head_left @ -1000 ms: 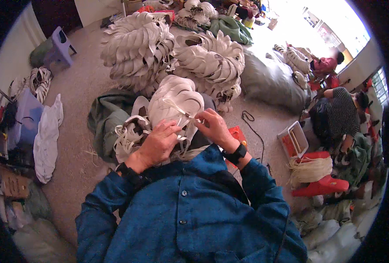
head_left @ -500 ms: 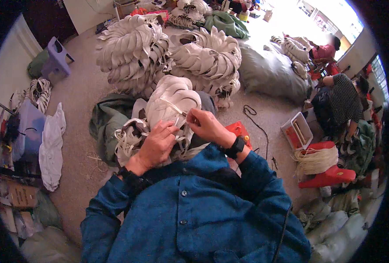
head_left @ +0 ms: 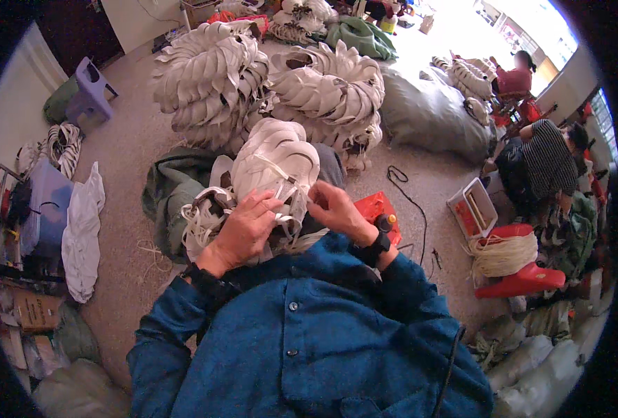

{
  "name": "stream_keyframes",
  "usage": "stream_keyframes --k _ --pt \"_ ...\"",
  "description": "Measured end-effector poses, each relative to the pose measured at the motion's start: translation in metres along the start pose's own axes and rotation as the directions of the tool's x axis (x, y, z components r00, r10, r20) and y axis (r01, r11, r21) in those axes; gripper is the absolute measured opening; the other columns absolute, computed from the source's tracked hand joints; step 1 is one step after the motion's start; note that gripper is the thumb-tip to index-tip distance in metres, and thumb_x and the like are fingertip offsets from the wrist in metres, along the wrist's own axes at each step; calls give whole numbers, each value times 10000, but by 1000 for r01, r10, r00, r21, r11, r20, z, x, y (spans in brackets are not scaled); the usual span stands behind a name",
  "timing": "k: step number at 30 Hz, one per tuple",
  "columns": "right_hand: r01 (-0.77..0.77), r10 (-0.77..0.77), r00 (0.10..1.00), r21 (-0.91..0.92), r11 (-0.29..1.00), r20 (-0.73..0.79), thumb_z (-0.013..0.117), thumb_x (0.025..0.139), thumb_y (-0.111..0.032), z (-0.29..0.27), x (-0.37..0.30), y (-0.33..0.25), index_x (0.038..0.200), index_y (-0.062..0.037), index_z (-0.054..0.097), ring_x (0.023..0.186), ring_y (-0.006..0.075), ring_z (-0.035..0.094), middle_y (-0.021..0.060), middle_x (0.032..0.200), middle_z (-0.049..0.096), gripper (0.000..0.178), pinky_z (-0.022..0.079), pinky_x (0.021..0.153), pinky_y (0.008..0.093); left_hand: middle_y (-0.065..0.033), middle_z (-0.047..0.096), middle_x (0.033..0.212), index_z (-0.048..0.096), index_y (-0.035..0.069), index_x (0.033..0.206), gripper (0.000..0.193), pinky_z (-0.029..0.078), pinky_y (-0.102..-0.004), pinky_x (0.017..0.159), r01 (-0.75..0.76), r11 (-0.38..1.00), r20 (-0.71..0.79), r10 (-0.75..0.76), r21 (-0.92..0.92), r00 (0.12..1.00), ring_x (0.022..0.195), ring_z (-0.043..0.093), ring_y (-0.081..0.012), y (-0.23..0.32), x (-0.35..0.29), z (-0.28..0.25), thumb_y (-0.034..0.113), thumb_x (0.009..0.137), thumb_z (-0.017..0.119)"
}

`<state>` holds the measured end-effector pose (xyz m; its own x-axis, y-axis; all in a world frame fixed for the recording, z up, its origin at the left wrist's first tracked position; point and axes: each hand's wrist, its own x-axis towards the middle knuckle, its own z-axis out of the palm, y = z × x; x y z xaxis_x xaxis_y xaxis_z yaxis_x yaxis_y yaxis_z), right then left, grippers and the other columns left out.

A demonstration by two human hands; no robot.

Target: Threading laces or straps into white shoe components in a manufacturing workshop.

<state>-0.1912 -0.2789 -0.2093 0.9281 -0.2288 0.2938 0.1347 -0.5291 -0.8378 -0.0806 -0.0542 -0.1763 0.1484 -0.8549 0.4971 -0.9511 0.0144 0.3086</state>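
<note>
In front of my body, a nested stack of off-white shoe uppers (head_left: 270,150) rests near my lap, toes pointing away from me. White shoelaces (head_left: 286,220) hang loose across the nearest upper. My left hand (head_left: 249,223) is closed on the left side of that upper, its fingertips by the lace openings. To the right of the upper, my right hand (head_left: 340,214) is curled, thumb and forefinger pinched together at a white lace by the upper's edge. Further uppers with trailing laces (head_left: 204,219) lie just left of my left hand.
Two tall piles of nested uppers (head_left: 211,83) stand ahead. A large grey sack (head_left: 431,111) lies behind on the right. A red container (head_left: 378,209) sits beside my right wrist. At right are a white basket (head_left: 473,209), a red stool with pale laces (head_left: 521,279) and a seated person (head_left: 545,160).
My right hand has moved right and slightly down, away from the middle of the upper. My left hand has shifted very little. The far person in red has changed posture.
</note>
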Motion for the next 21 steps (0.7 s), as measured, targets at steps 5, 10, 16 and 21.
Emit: stream_keyframes --k 5,10,16,21 --pt "-298 263 952 279 913 158 660 859 -81 -11 -7 14 924 -40 572 658 62 512 3 765 573 116 439 579 246 -145 606 1201 628 -38 1002 221 418 -442 1050 -13 1000 6 13 -12 1000 1238 508 -350 -1 1 -4 -11 783 609" --pt "-310 270 948 297 903 169 663 868 -99 -27 4 11 965 -35 588 679 55 525 -5 790 584 138 444 591 226 -144 609 1192 626 -39 1004 217 420 -431 1047 -16 999 27 18 -42 999 1236 509 -352 -1 4 -9 -19 789 605" --pt "-138 238 939 363 921 -247 689 891 -363 -8 57 10 953 6 624 731 112 543 36 809 613 380 469 651 303 -148 614 1173 625 -21 1013 139 434 -411 1014 140 963 37 -135 -231 990 1169 556 -305 1 6 -11 16 888 575" --pt "-207 244 945 178 962 -219 678 893 -379 19 83 -16 866 0 595 722 102 478 19 751 539 389 423 625 301 -106 641 959 612 -39 1030 213 494 -287 791 421 618 107 -479 -664 872 801 609 -153 38 14 -59 136 1013 493"
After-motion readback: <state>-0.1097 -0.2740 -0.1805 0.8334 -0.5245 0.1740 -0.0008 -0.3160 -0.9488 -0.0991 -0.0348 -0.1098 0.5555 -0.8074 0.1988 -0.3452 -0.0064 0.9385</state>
